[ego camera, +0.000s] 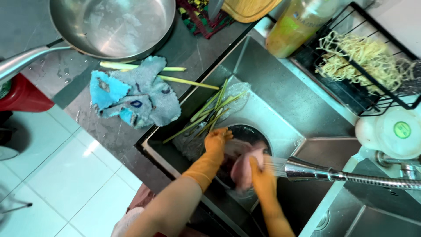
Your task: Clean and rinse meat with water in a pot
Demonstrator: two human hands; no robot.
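Both hands wear orange rubber gloves and work over the sink (280, 94), under the spray from the tap head (302, 170). The left hand (218, 139) lies against the left side of a pale pink piece of meat (244, 163), fingers curled onto it. The right hand (261, 171) closes its grip on the right side of the meat, thumb over the top, with the spray striking just beside it. The meat sits above a dark round bowl (250, 131) in the sink bottom; how much of it rests in the bowl cannot be told.

Just far-left of the left hand, green stalks (210, 115) lie slanted on a clear bag (234, 94) against the sink wall, close enough to crowd that glove. More stalks (186, 81) rest on the table (188, 48), partly under a blue and grey cloth (136, 94) near the sink edge. Farther left stands a steel pan (114, 24), its handle reaching left.

To the right, the hose (377, 179) runs off toward the frame edge. Beyond the sink are a yellow-green bottle (296, 24), a black wire rack (372, 94) holding yellow noodles (364, 55), and a white lidded tub (399, 131). A wooden board (250, 8) shows at the far edge.
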